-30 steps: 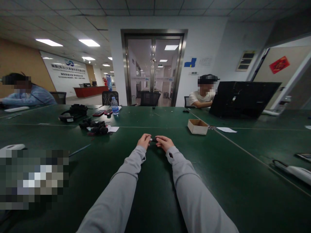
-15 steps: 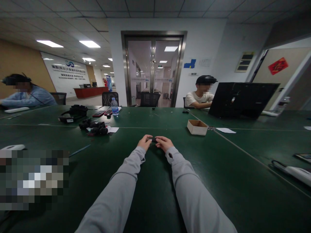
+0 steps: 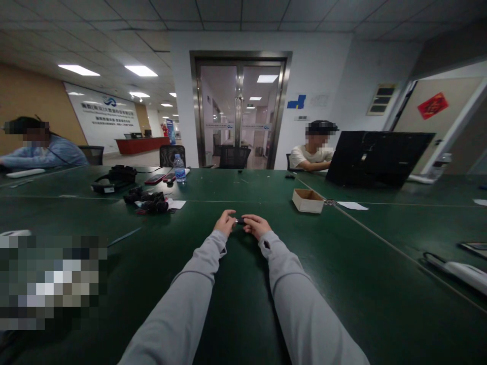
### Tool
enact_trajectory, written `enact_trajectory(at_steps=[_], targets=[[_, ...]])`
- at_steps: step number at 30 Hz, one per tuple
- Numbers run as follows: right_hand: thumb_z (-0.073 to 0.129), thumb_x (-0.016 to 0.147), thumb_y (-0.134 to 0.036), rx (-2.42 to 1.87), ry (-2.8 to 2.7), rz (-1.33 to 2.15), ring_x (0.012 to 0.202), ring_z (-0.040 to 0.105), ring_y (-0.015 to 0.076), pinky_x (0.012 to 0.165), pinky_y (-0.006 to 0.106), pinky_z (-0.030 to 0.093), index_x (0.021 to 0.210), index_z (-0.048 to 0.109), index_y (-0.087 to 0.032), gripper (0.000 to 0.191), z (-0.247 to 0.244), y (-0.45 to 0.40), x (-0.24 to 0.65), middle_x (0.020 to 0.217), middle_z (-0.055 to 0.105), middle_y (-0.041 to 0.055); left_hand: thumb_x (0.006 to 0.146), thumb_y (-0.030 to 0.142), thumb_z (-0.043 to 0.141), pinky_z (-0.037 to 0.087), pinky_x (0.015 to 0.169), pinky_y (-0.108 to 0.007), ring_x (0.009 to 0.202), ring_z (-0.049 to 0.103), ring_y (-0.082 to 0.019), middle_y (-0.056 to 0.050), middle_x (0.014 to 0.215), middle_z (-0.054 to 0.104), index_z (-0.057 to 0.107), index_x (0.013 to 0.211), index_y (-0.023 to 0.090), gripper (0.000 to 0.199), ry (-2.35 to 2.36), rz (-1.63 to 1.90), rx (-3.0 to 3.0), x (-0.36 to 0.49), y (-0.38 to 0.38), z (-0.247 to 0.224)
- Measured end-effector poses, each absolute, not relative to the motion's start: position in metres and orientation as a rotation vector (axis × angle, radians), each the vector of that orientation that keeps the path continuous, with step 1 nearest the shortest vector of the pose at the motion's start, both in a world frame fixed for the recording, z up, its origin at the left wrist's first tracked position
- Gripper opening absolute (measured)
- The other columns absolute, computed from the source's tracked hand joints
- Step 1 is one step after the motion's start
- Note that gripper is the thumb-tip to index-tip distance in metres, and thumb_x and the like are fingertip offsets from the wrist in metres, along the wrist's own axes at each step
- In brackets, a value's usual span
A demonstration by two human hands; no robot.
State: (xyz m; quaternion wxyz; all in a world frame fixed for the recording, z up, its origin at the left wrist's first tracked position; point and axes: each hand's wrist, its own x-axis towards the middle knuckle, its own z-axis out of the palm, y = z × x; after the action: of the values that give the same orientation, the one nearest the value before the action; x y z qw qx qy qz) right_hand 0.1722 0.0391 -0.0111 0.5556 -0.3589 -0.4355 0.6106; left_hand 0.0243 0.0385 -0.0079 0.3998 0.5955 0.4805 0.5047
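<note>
Over the green table [image 3: 243, 284], my right hand [image 3: 257, 226] is closed on a small dark object [image 3: 240, 221] with a bright, metallic-looking left end. My left hand [image 3: 225, 224] is at that bright end, its thumb side touching or nearly touching it, with the index finger raised apart from the rest. The object lies level between the two hands. Its exact kind is too small to make out, and the right fingers hide part of it.
An open cardboard box [image 3: 308, 201] stands to the right, near a black monitor [image 3: 376, 158]. At the left are a water bottle [image 3: 179, 169], black devices [image 3: 146, 200] and a headset [image 3: 114, 179]. Two people sit across the table.
My left index finger has lifted slightly and the left hand has shifted a little left, so more of the object's bright end shows. My right hand has stayed nearly still.
</note>
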Motion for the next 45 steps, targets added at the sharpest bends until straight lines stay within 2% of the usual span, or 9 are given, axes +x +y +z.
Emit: enact_trajectory(at_steps=[4, 14, 18, 21, 25, 29, 33, 38, 45], targets=[[0.067, 0.063, -0.010, -0.836, -1.050, 1.457, 0.046, 0.057, 0.0093, 0.041, 0.014, 0.047, 0.079, 0.064, -0.012, 0.016, -0.0114, 0.0393, 0.1728, 0.060, 0.062, 0.0036, 0.077, 0.028, 0.039, 0.026, 0.034, -0.017, 0.031, 0.036, -0.006, 0.006, 0.044, 0.046, 0.053, 0.099, 0.016, 0.028, 1.175, 1.215, 1.508, 0.0243, 0.0377, -0.0064], [0.064, 0.065, -0.007, -0.857, -1.003, 1.448, 0.046, 0.057, 0.0099, 0.041, 0.015, 0.047, 0.080, 0.063, -0.011, 0.015, -0.0093, 0.0387, 0.1719, 0.058, 0.062, 0.0036, 0.073, 0.026, 0.048, 0.031, 0.037, -0.016, 0.035, 0.041, -0.004, 0.005, 0.055, 0.052, 0.053, 0.098, 0.017, 0.027, 1.176, 1.253, 1.547, 0.0238, 0.0394, -0.0080], [0.064, 0.065, -0.008, -0.853, -1.008, 1.452, 0.046, 0.057, 0.0101, 0.042, 0.015, 0.048, 0.080, 0.062, -0.011, 0.016, -0.0095, 0.0389, 0.1727, 0.058, 0.062, 0.0037, 0.077, 0.030, 0.043, 0.031, 0.037, -0.016, 0.034, 0.039, -0.005, 0.006, 0.047, 0.047, 0.054, 0.095, 0.016, 0.025, 1.152, 1.242, 1.540, 0.0240, 0.0392, -0.0074], [0.065, 0.065, -0.009, -0.845, -1.017, 1.451, 0.047, 0.057, 0.0100, 0.042, 0.015, 0.048, 0.081, 0.062, -0.012, 0.017, -0.0104, 0.0390, 0.1730, 0.060, 0.062, 0.0039, 0.073, 0.028, 0.049, 0.031, 0.037, -0.015, 0.035, 0.040, -0.004, 0.006, 0.052, 0.050, 0.054, 0.096, 0.017, 0.026, 1.168, 1.262, 1.520, 0.0244, 0.0382, -0.0068], [0.064, 0.064, -0.008, -0.856, -1.006, 1.447, 0.047, 0.057, 0.0099, 0.042, 0.015, 0.047, 0.080, 0.062, -0.012, 0.016, -0.0111, 0.0397, 0.1724, 0.061, 0.062, 0.0039, 0.077, 0.033, 0.044, 0.029, 0.036, -0.016, 0.033, 0.038, -0.005, 0.006, 0.044, 0.045, 0.054, 0.095, 0.016, 0.027, 1.145, 1.255, 1.521, 0.0245, 0.0376, -0.0069], [0.063, 0.065, -0.007, -0.858, -1.005, 1.444, 0.046, 0.057, 0.0100, 0.041, 0.015, 0.047, 0.080, 0.062, -0.011, 0.016, -0.0107, 0.0403, 0.1719, 0.057, 0.061, 0.0032, 0.072, 0.030, 0.051, 0.030, 0.037, -0.016, 0.035, 0.040, -0.004, 0.005, 0.054, 0.051, 0.053, 0.098, 0.017, 0.029, 1.151, 1.293, 1.521, 0.0246, 0.0379, -0.0073], [0.064, 0.065, -0.007, -0.862, -1.014, 1.450, 0.046, 0.057, 0.0100, 0.041, 0.015, 0.047, 0.080, 0.062, -0.011, 0.016, -0.0099, 0.0399, 0.1715, 0.056, 0.061, 0.0030, 0.076, 0.033, 0.046, 0.031, 0.038, -0.017, 0.035, 0.040, -0.005, 0.005, 0.047, 0.048, 0.055, 0.094, 0.015, 0.027, 1.118, 1.271, 1.537, 0.0247, 0.0374, -0.0074], [0.064, 0.064, -0.007, -0.871, -1.001, 1.448, 0.046, 0.057, 0.0097, 0.041, 0.015, 0.048, 0.080, 0.062, -0.012, 0.016, -0.0094, 0.0398, 0.1709, 0.058, 0.061, 0.0027, 0.070, 0.026, 0.054, 0.032, 0.038, -0.017, 0.035, 0.040, -0.005, 0.005, 0.053, 0.052, 0.050, 0.102, 0.016, 0.034, 1.113, 1.260, 1.519, 0.0241, 0.0370, -0.0071], [0.064, 0.065, -0.007, -0.874, -1.013, 1.442, 0.046, 0.057, 0.0098, 0.041, 0.015, 0.048, 0.079, 0.063, -0.012, 0.015, -0.0081, 0.0380, 0.1714, 0.059, 0.062, 0.0032, 0.075, 0.027, 0.044, 0.032, 0.038, -0.017, 0.035, 0.041, -0.005, 0.004, 0.050, 0.053, 0.055, 0.093, 0.015, 0.025, 1.137, 1.198, 1.535, 0.0239, 0.0353, -0.0035]])
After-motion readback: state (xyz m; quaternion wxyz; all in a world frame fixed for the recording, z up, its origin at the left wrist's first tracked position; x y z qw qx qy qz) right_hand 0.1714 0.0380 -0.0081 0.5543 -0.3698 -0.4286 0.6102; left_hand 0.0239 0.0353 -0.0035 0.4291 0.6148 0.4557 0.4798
